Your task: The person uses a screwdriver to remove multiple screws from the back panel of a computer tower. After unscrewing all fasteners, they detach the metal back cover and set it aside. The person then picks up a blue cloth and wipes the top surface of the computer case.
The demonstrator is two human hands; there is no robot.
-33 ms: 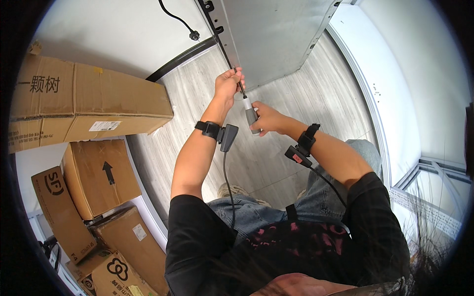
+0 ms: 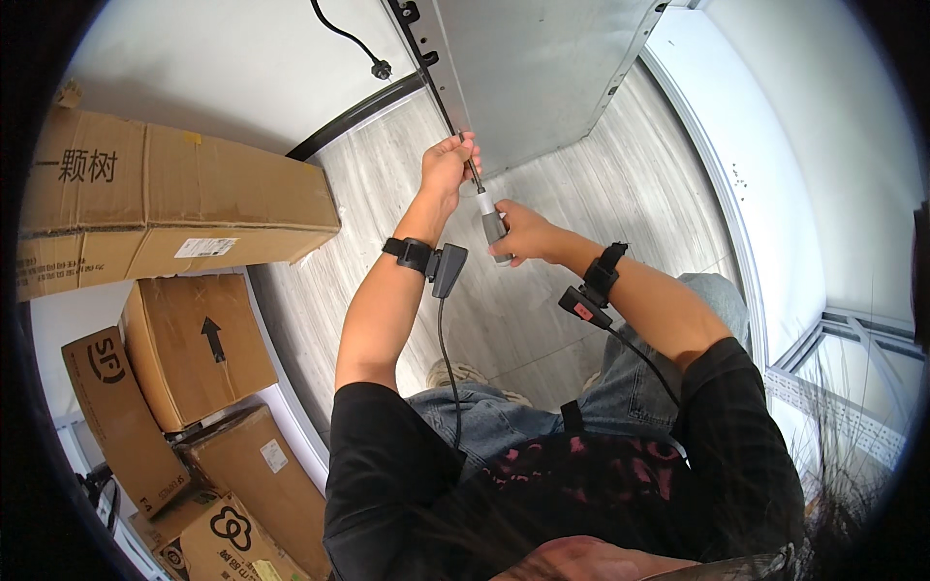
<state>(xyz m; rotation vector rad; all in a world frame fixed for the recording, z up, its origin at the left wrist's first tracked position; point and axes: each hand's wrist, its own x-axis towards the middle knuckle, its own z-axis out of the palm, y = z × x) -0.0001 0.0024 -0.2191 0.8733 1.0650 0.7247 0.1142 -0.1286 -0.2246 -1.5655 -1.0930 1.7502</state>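
A screwdriver (image 2: 491,227) with a grey handle and a pale collar is held in front of me, its dark shaft slanting up and left. My right hand (image 2: 526,234) is closed round the handle. Farther up, my left hand (image 2: 448,167) pinches the shaft with thumb and fingers. The shaft meets the lower left edge of a large grey metal panel (image 2: 542,82). My left fingers are right by that edge, and they hide the screwdriver's tip.
Cardboard boxes (image 2: 232,198) are stacked along my left. A black cable (image 2: 344,37) with a connector hangs by the white wall behind the panel. Pale wood-look floor (image 2: 387,145) runs beneath my hands. A white-framed wall (image 2: 722,174) bounds the right side.
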